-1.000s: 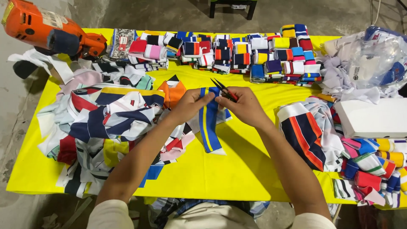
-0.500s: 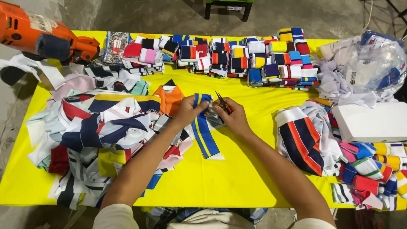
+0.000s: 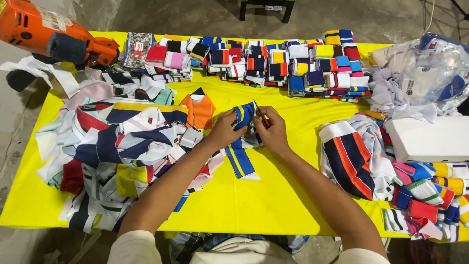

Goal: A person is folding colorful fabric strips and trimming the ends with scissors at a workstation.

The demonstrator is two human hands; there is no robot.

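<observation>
My left hand grips the folded top of a blue knit strip with yellow and white stripes, which trails toward me over the yellow table. My right hand holds small red-handled snips against the strip's upper edge, just right of my left fingers. Both hands meet at the table's middle.
A heap of striped fabric pieces lies at the left, with an orange collar piece beside my left hand. Rows of folded coloured cuffs line the far edge. An orange power tool, a white box, a plastic bag and more strips sit around.
My hands have drawn slightly together on the strip, with the snips now at its folded top. The strip hangs shorter toward me. The camera has shifted a little.
</observation>
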